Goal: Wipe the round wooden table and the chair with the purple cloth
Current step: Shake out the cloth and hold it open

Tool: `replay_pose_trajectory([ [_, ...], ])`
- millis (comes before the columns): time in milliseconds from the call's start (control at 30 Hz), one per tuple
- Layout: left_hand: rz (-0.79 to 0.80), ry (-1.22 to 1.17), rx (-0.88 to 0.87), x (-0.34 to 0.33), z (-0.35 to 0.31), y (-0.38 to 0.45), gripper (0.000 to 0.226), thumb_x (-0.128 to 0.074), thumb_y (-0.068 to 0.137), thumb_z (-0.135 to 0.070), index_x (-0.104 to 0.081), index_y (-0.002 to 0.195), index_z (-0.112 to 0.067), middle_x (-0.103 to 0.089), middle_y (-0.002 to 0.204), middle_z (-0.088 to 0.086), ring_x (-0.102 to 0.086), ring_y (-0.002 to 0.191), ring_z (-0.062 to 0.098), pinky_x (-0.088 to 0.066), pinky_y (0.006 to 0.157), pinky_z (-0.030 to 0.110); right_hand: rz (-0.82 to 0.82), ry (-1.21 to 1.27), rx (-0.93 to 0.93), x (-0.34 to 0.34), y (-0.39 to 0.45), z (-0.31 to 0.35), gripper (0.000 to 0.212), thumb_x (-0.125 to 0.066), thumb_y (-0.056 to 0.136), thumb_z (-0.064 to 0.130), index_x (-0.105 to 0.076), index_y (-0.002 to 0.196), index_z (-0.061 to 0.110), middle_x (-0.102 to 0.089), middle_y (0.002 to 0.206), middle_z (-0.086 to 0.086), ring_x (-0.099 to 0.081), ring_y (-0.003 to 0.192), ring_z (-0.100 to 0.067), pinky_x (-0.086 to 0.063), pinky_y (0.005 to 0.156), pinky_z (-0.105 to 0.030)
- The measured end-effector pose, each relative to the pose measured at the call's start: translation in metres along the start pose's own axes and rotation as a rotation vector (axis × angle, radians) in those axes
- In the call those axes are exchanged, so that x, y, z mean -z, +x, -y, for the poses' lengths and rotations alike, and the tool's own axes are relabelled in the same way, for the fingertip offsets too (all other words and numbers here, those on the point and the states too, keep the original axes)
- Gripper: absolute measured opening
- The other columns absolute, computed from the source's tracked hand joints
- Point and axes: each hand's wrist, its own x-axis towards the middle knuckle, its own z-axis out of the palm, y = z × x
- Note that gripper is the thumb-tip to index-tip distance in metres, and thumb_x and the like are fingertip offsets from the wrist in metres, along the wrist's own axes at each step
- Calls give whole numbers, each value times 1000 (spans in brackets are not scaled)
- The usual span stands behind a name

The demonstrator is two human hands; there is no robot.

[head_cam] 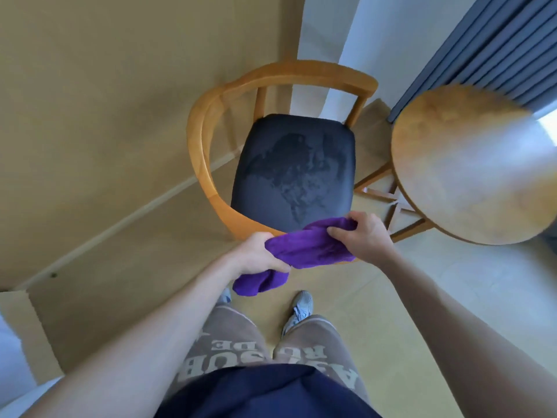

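Closest in, both hands have the purple cloth (304,251) bunched up between them. Left hand (259,254) has its fingers (278,264) curled tight round one end, with a loose tail of cloth hanging out below that fist. Right hand (361,233) pinches the other end, fingers folded over the top of the fabric. My guess is it's being refolded or gathered into a pad so a fresh face goes down, since it's held in the air rather than pressed on anything.

Just beyond the fingertips is the front edge of the chair (211,116) seat (289,164), a dark cushion with patchy damp-looking streaks across the middle. Looks to me like the seat's already had a pass, though I can't say how thorough.

Past the fingers, the curved wooden armrest (199,140) wraps round the left side and back of the seat. That rail and its uprights box the cushion in, so strokes have open room only toward the front edge; the rail itself probably wants a wrap-around grip.

Off beyond the right hand's knuckles is the round wooden table (470,164), near the chair, top bare with window glare on it. Plenty of room to sweep there, edges open all round.
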Motion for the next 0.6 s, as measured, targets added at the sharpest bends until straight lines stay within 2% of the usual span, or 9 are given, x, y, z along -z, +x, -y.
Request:
replay_pose_trajectory([
  [67, 100, 17, -55, 30, -19, -13, 35, -89, 78, -17, -65, 104, -18, -76, 98, 1, -72, 91, 19, -57, 82, 31, -39, 119, 7, 25, -17, 13, 30, -73, 86, 47, -63, 77, 20, -63, 73, 1, -61, 70, -19, -41, 54, -29],
  [133, 162, 47, -82, 58, -34, -27, 36, -85, 83, -14, -63, 112, -18, -76, 106, 6, -74, 97, 21, -60, 86, 35, -97, 209, 28, 46, -33, 30, 29, -71, 88, 48, -64, 80, 21, -64, 76, 1, -61, 72, -16, -40, 56, -27],
  [233, 193, 153, -116, 93, -57, -49, 34, -82, 86, -14, -66, 116, -18, -78, 105, 3, -76, 97, 20, -61, 83, 33, -194, 319, 61, 72, -53, 55, 28, -70, 89, 50, -63, 76, 26, -63, 73, 7, -60, 71, -11, -38, 58, -23],
  [300, 191, 224, -153, 114, -75, -62, 26, -81, 87, -15, -71, 112, -13, -80, 102, 3, -77, 95, 22, -60, 81, 32, -230, 363, 85, 84, -64, 71, 27, -71, 89, 50, -63, 77, 27, -63, 71, 10, -60, 69, -5, -38, 58, -19],
  [367, 136, 279, -212, 134, -95, -76, 21, -81, 87, -16, -74, 106, -10, -80, 98, 5, -77, 93, 24, -61, 81, 33, -254, 398, 115, 96, -72, 85, 27, -72, 89, 50, -64, 79, 26, -64, 69, 12, -60, 66, -1, -39, 56, -14],
  [500, -95, 364, -427, 171, -142, -111, 24, -83, 81, -11, -73, 103, -15, -78, 92, 1, -73, 85, 19, -57, 80, 33, -271, 407, 176, 123, -84, 110, 28, -74, 88, 48, -62, 78, 24, -63, 66, 14, -58, 61, 0, -41, 51, -14],
  [600, -134, 396, -599, 191, -182, -142, 16, -77, 81, -2, -67, 92, -10, -63, 73, -3, -57, 68, 14, -48, 70, 32, -248, 329, 224, 146, -89, 127, 29, -71, 90, 47, -62, 80, 21, -64, 69, 10, -60, 64, -3, -43, 50, -16],
])
